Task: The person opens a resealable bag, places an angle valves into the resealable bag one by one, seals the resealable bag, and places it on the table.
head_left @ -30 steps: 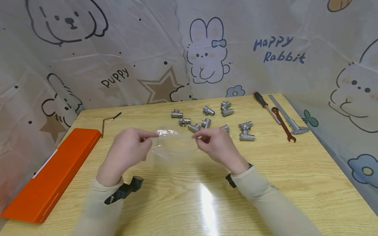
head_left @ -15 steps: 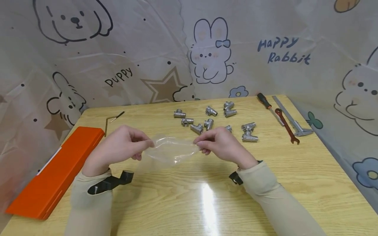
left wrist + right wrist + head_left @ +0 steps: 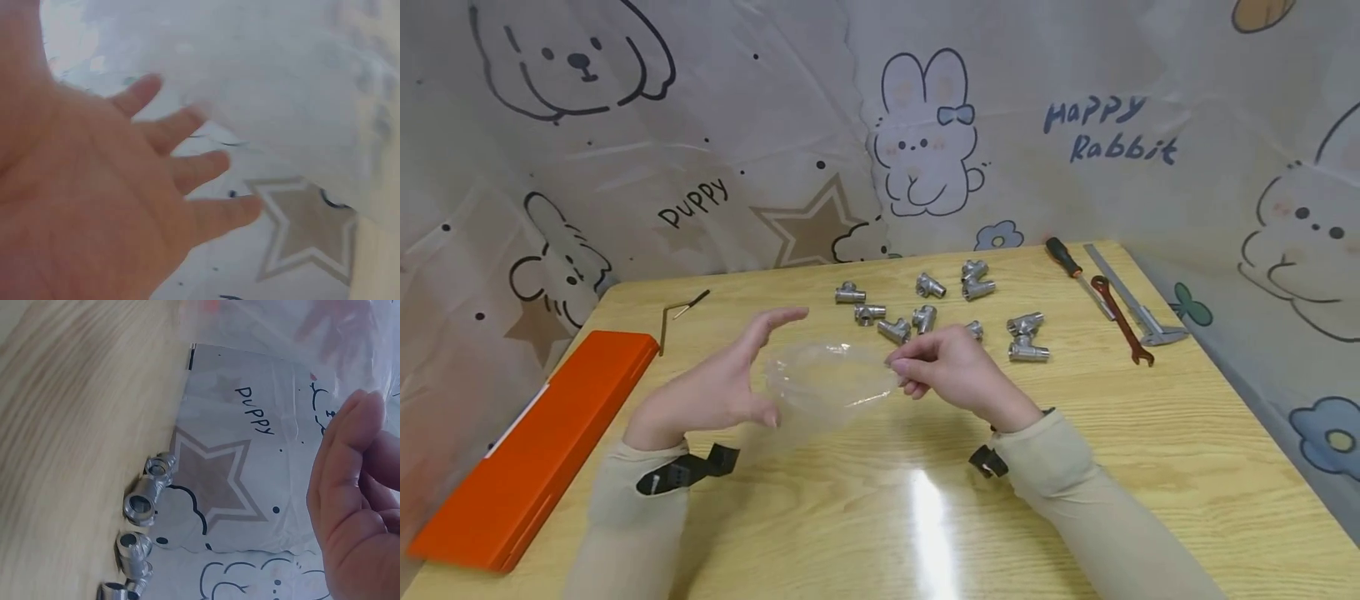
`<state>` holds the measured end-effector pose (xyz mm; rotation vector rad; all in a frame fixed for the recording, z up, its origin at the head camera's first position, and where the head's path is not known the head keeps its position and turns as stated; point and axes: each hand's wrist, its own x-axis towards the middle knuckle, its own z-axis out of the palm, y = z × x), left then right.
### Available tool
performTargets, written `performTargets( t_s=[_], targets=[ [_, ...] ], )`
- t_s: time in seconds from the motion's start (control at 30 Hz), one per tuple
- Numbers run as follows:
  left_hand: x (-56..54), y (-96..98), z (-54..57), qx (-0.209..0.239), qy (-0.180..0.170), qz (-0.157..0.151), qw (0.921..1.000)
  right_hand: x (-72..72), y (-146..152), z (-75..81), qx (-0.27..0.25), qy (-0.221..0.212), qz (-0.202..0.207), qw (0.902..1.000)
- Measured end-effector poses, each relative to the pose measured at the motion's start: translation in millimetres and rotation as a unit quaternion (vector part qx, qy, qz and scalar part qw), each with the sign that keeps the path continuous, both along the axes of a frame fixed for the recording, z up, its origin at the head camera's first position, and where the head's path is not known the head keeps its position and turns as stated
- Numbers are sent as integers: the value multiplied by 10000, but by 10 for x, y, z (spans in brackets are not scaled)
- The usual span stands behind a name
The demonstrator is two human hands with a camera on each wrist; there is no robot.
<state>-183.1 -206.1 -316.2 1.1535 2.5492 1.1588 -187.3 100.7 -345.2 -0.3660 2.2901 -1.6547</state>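
A clear plastic bag (image 3: 827,379) hangs above the middle of the table, its mouth spread into an oval. My right hand (image 3: 951,371) pinches the bag's right edge between thumb and fingers. On the other side my left hand (image 3: 718,383) has its thumb and fingers spread wide beside the bag's left edge, gripping nothing. The left wrist view shows that palm (image 3: 100,200) with fingers apart and the film (image 3: 281,81) beyond them; whether they touch the film I cannot tell. Several silver tee pipe fittings (image 3: 895,330) lie behind the bag.
An orange case (image 3: 542,450) lies along the left side, with a bent hex key (image 3: 664,325) behind it. At the right rear are a screwdriver (image 3: 1075,271), a red wrench (image 3: 1122,321) and a caliper (image 3: 1131,300). A printed curtain (image 3: 737,125) hangs behind the table.
Both hands pinched the bag's edges before. The left hand has let go and spread its fingers, while the right keeps its pinch. The bag's mouth has widened from a narrow slit.
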Motion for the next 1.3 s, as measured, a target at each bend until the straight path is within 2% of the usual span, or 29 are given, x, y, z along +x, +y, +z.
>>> performTargets(
  t_s=[0.07,0.17,0.27,0.43,0.6,0.67,0.83,0.93,1.03,1.1,1.23,1.3],
  targets=[
    [29,-14,-116,-8,-127,-101,9999,-3,-27,-19,-59,-128,3,9999],
    [88,17,-272,-19,-294,93,9995,-7,-56,-41,-161,-229,52,9996],
    [114,110,-378,-81,-153,319,9993,-5,-62,-58,-216,-283,126,9993],
    [117,264,-481,-300,114,569,9979,10,-44,-64,-154,-296,231,9992],
    [128,308,-574,-389,504,447,9970,12,-38,-72,-75,-444,376,9983],
    [136,326,-607,-453,507,479,9965,10,-38,-75,-55,-551,375,9978],
    [196,393,-704,-914,223,733,9929,-7,-35,-89,-13,-759,200,9969],
    [215,428,-770,-1135,392,733,9900,-16,-34,-97,5,-799,195,9966],
    [205,444,-804,-1238,596,646,9884,-14,-15,-94,242,-717,342,9965],
    [196,438,-791,-1282,591,570,9884,-8,19,-81,592,-574,457,9955],
    [189,367,-725,-1430,292,665,9870,-35,140,-52,1399,-171,472,9889],
    [190,316,-705,-1474,114,696,9866,-67,218,-44,1749,209,378,9836]
  ],
)
